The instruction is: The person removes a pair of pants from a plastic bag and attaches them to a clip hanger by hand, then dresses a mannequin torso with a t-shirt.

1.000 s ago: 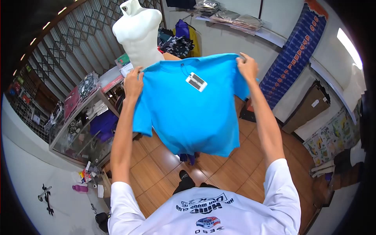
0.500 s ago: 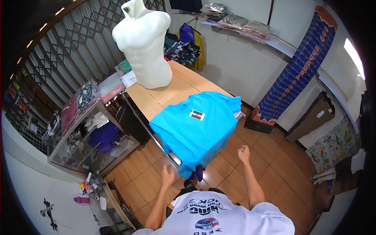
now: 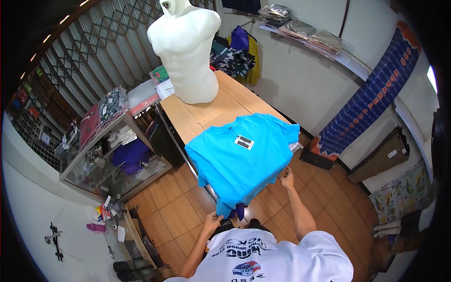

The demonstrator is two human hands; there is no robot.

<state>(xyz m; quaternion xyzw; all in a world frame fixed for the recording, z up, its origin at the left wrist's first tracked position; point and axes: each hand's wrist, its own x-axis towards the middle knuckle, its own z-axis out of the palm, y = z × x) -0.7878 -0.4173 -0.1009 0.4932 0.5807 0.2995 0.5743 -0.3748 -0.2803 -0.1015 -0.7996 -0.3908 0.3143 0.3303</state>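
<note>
A bright blue T-shirt (image 3: 239,164) lies spread over the near end of the table, its lower part hanging over the edge. A black-and-white hang tag (image 3: 244,142) rests below its neckline. My left hand (image 3: 212,224) is closed on the hanging hem at the lower left corner. Close to the shirt's right lower edge is my right hand (image 3: 287,181), fingers bent and thumb apart; contact with the cloth is not clear. A white torso mannequin (image 3: 190,56) stands upright at the table's far end.
The wooden table (image 3: 230,99) has tiled floor (image 3: 324,202) around it. At left stands a glass display case (image 3: 117,155) with packed clothes. A tall blue-and-orange printed column (image 3: 366,94) leans at right. A wall shelf (image 3: 345,61) carries bagged garments.
Both hands have moved to the T-shirt: the left up and right onto its hem, the right slightly up and left toward its edge. The camera view has shifted slightly.
</note>
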